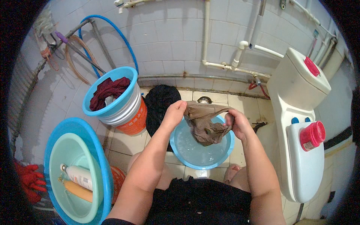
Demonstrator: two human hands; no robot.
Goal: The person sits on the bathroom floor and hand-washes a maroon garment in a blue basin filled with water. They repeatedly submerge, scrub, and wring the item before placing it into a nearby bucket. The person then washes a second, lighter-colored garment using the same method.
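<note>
The brown cloth (pixel 205 129) is at the centre of the frame, stretched between two hands over the light-blue basin (pixel 176 152). Left hand (pixel 174 113): fingers closed, pinching the cloth's upper left edge. Right hand (pixel 240 124): loosely curled, thumb and fingers gripping the upper right edge.

Status: the cloth is at least mostly raised from the water (pixel 200 153) and partly opened out; its lower part hangs bunched. The handling appears to be mid-course, since the cloth has not been set down. Dark red cloth (pixel 110 92) lies in the blue tub (pixel 133 77) on the bucket (pixel 135 118), upper left of the frame. Whether it has been washed cannot be determined.

Visibility limits: the cloth covers the basin's upper middle. Contact between its lowest fold and the water cannot be confirmed. Some right-hand fingertips are obscured. The black heap (pixel 161 103), left of the basin, shows no clear shape. The red glove (pixel 30 180) at lower left fades into the dark rim.
</note>
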